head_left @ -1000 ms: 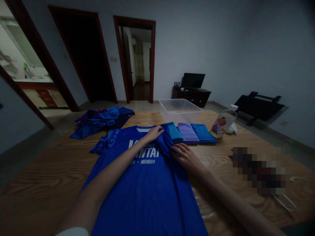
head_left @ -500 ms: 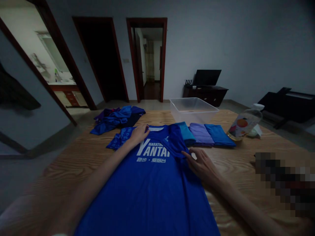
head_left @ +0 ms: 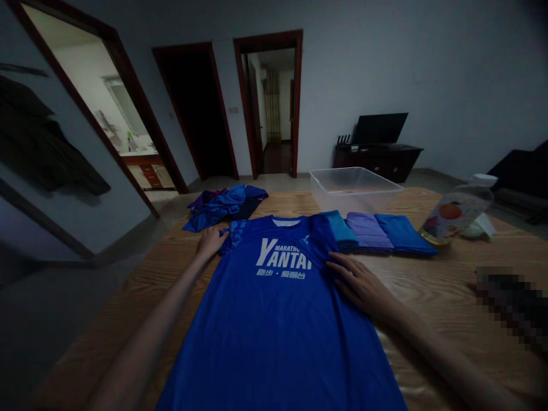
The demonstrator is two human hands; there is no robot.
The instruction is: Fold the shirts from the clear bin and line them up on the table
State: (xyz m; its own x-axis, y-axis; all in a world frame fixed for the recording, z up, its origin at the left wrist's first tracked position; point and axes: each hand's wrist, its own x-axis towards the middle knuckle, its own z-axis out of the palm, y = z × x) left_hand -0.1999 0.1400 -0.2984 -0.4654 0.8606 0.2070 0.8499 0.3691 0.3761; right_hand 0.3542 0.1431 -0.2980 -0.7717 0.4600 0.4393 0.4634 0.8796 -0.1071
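A blue T-shirt (head_left: 282,319) with white "MARATHON YANTAI" lettering is spread on the wooden table, its collar pointing away from me. Its right sleeve lies folded inward over the chest and covers the end of the print. At the left sleeve, my left hand (head_left: 210,242) is closed on the fabric's outer edge. Flat along the shirt's right edge, just below the folded sleeve, rests my right hand (head_left: 362,282) with its fingers stretched out.
Folded teal (head_left: 340,231), lilac (head_left: 368,233) and blue (head_left: 405,234) garments lie in a row beyond the right shoulder. Behind them stands a clear plastic bin (head_left: 355,191). A plastic bottle (head_left: 458,211) is at right, a crumpled clothes pile (head_left: 226,206) at back left.
My left hand has moved from beside the collar out to the left sleeve, which now lies flatter. My right hand has loosened from the folded sleeve and flattened. The view has turned left.
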